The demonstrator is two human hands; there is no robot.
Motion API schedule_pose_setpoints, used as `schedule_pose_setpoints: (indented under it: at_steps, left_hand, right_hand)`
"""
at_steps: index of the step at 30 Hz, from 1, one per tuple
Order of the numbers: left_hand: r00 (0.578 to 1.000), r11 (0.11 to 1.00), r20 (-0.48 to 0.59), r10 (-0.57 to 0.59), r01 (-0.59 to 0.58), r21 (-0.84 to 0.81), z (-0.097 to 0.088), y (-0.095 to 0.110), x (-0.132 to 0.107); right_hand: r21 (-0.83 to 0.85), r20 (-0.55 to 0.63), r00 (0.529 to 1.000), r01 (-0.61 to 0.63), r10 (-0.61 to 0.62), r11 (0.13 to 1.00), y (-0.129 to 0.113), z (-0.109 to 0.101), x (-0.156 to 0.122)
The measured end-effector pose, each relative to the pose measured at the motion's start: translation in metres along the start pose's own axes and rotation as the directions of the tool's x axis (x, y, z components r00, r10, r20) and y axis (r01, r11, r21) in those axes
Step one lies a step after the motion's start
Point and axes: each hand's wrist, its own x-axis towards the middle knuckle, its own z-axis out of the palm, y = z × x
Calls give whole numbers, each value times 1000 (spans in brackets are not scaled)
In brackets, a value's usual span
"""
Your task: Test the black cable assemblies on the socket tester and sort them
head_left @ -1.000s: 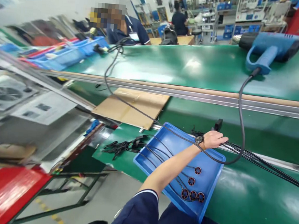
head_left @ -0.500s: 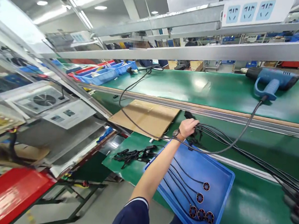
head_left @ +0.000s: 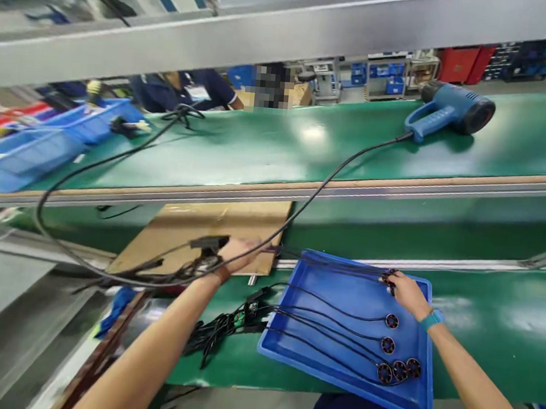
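Stretching a cable bundle (head_left: 338, 267) along the far edge of the blue tray (head_left: 404, 397). Clenching the left hand (head_left: 238, 252) around its plug end, just past the tray's far left corner and over the near edge of a cardboard sheet (head_left: 205, 224). Pinching its motor end in the curled fingers of the right hand (head_left: 405, 290), inside the tray by the far right corner. Sharing the tray with five small motors (head_left: 399, 370) lying along its right side, with leads spilling over the left edge into a tangle (head_left: 215, 335). Working well apart from the heat gun (head_left: 451, 108) on the upper belt (head_left: 258, 146), though crowding its cord (head_left: 332, 171) near the left hand; touching or not, impossible to tell. Having open lower belt (head_left: 494, 329) to the right of the tray.
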Motion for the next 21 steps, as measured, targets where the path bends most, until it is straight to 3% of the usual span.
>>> schedule_pose_setpoints:
  at_steps: [3, 6, 10, 14, 17, 18, 21]
  left_hand:
    - [975, 992, 217, 53, -26, -123, 66, 14, 2]
    - [970, 973, 237, 46, 10, -231, 107, 40, 6]
    - [979, 959, 204, -2, 60, -279, 127, 57, 0]
    - [982, 952, 187, -39, 93, -293, 134, 48, -11]
    - [980, 944, 194, -42, 103, -315, 143, 39, -16]
    - [979, 941, 202, -38, 103, -322, 146, 37, -17]
    - [975, 951, 223, -21, 88, -297, 161, 30, -22]
  right_hand:
    - [-133, 109, 988, -98, 112, 986, 13, 43, -3]
    - [-233, 141, 957, -217, 254, 948, 23, 71, -12]
    - [-275, 130, 938, -277, 321, 921, 29, 87, -22]
    - [-161, 162, 925, -320, 345, 934, 34, 93, -37]
    - [-29, 4, 931, -364, 365, 931, 36, 99, -65]
    - [-2, -100, 900, -427, 424, 904, 34, 103, -76]
    - [96, -301, 691, -664, 657, 742, 27, 120, -104]
